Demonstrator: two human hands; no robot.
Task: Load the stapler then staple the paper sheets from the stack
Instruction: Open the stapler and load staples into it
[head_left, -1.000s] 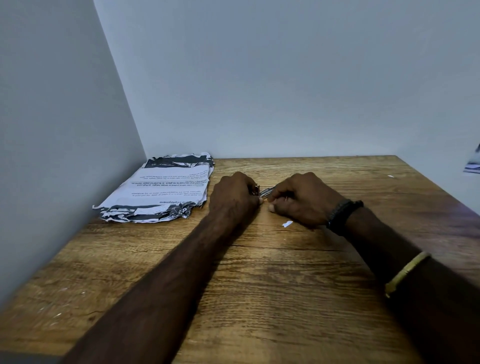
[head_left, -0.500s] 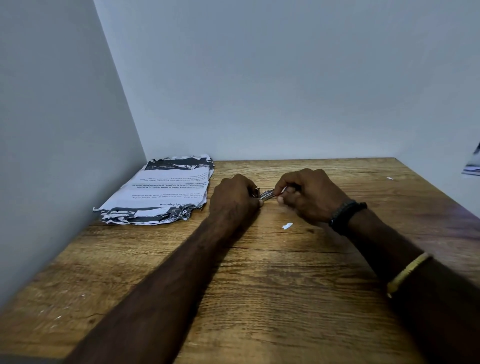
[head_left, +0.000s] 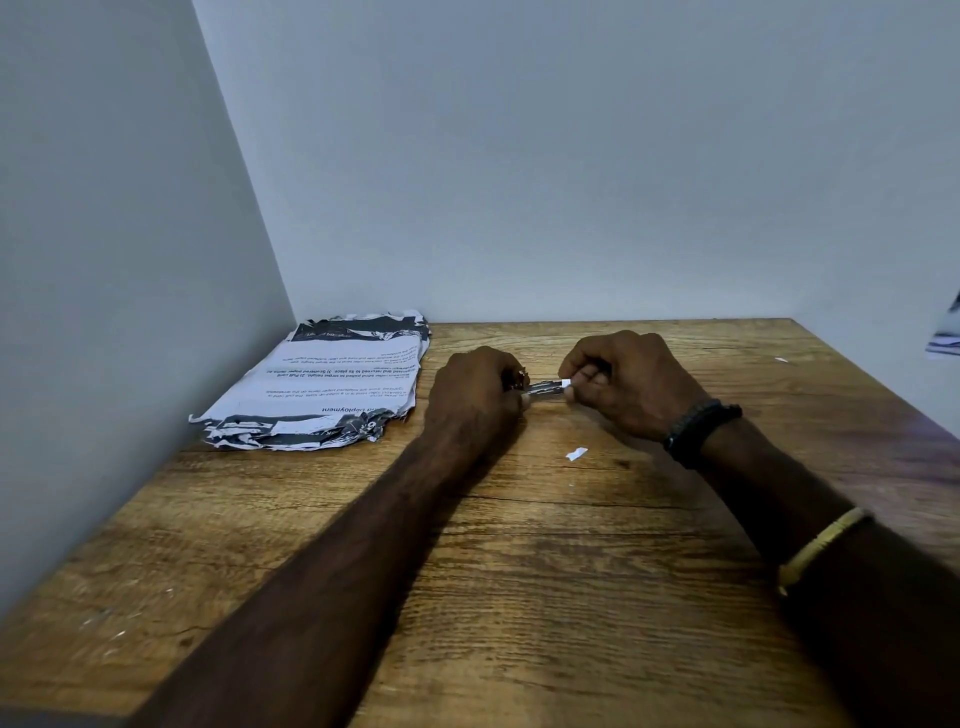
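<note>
Left fingers (head_left: 506, 370): curled tight round the stapler (head_left: 519, 376), knuckles up (only a small reddish bit peeks out of my fist).
Right fingers (head_left: 589, 373): pinching the end of the metal strip (head_left: 543, 388), right by its white tip.
Metal strip: slim, silvery and straight, bridging the gap between both sets of fingers; whether it touches the wood I cannot tell.
Paper stack (head_left: 332, 384): near, left of my left fingers, flat in the wall corner; printed sheets, with crumpled ragged edges and dark bands at both ends.
Counter (head_left: 519, 597): brown, matte, streaked with wood grain.
Paper scrap (head_left: 575, 453): small, white, torn, lying just nearer me than my right fingers.
Right arm: black wristband (head_left: 698, 431), thin yellow bangle (head_left: 821, 545) further up.
</note>
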